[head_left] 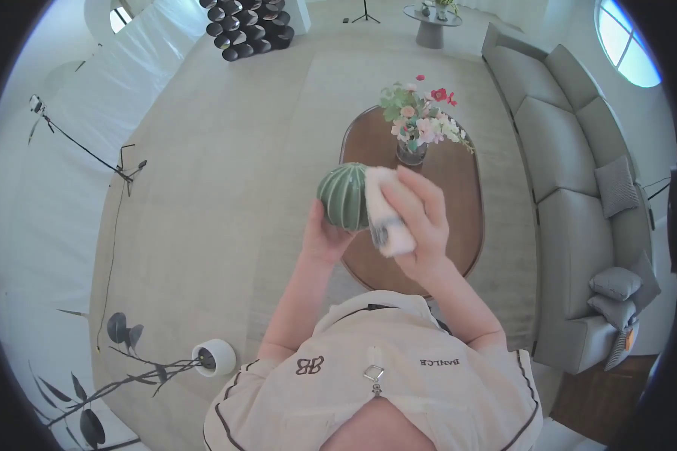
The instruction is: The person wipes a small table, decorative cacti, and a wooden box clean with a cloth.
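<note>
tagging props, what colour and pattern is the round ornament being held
Dark green round ribbed ornament, with paler vertical lines between ribs; head view shows it best.

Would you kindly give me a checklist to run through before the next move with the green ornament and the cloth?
1. Left hand grips the green ornament from below: ok.
2. Right hand holds the white cloth against the ornament: ok.
3. Ornament's hidden side free of dust: cannot tell.
4. Flower vase upright on the table, apart from both hands: ok.
5. Bare wood showing on the table beside the hands: ok.
</note>
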`<state>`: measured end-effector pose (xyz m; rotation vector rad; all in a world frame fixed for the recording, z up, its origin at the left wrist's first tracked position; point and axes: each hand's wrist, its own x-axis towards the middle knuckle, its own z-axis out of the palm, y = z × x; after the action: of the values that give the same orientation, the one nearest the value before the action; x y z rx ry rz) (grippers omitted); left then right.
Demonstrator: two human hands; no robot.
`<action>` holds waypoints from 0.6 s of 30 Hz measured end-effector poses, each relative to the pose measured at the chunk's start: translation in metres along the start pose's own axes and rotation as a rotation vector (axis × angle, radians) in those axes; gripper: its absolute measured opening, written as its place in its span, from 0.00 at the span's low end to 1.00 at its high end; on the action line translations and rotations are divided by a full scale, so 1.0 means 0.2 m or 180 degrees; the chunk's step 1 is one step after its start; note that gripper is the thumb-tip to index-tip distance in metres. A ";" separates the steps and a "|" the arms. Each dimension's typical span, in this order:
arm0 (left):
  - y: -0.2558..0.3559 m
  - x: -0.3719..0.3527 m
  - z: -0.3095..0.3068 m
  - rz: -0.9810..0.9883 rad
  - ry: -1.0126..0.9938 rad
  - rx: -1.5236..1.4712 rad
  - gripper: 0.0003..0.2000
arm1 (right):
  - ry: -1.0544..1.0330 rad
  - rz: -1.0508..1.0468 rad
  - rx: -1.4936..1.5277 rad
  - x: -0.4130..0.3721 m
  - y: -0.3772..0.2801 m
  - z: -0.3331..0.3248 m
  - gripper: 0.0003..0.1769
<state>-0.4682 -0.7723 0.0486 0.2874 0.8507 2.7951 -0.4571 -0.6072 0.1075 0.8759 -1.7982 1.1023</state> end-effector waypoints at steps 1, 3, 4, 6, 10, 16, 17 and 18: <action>0.00 -0.01 0.00 -0.0013 -0.0081 0.0137 0.40 | -0.0137 0.0068 -0.0022 0.01 0.00 0.00 0.21; 0.00 -0.01 0.01 -0.0033 -0.0210 0.0352 0.42 | -0.0331 0.0167 -0.0056 0.03 0.01 0.00 0.20; 0.01 -0.01 0.02 -0.0017 -0.0280 0.0429 0.43 | -0.0303 0.0138 -0.0119 0.03 0.01 0.01 0.19; 0.01 0.00 0.04 0.0027 -0.0383 0.0540 0.45 | -0.0271 0.0079 -0.0206 0.03 0.00 0.01 0.18; -0.01 0.00 0.03 0.0108 0.0118 0.0228 0.35 | -0.0184 -0.0140 -0.0484 -0.02 0.00 0.06 0.17; -0.02 0.03 0.03 -0.0333 0.0367 -0.0738 0.36 | -0.0174 -0.0481 -0.0634 -0.13 0.02 0.14 0.14; 0.00 0.02 0.06 -0.0498 0.0425 -0.0997 0.41 | -0.0166 -0.0538 -0.0597 -0.14 0.01 0.15 0.13; 0.01 0.01 0.07 -0.0578 0.0458 -0.1127 0.44 | -0.0163 -0.0564 -0.0574 -0.15 0.01 0.16 0.13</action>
<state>-0.4677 -0.7658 0.0606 -0.0465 0.3712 2.7495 -0.4547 -0.6314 0.0707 0.9407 -1.7920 0.7991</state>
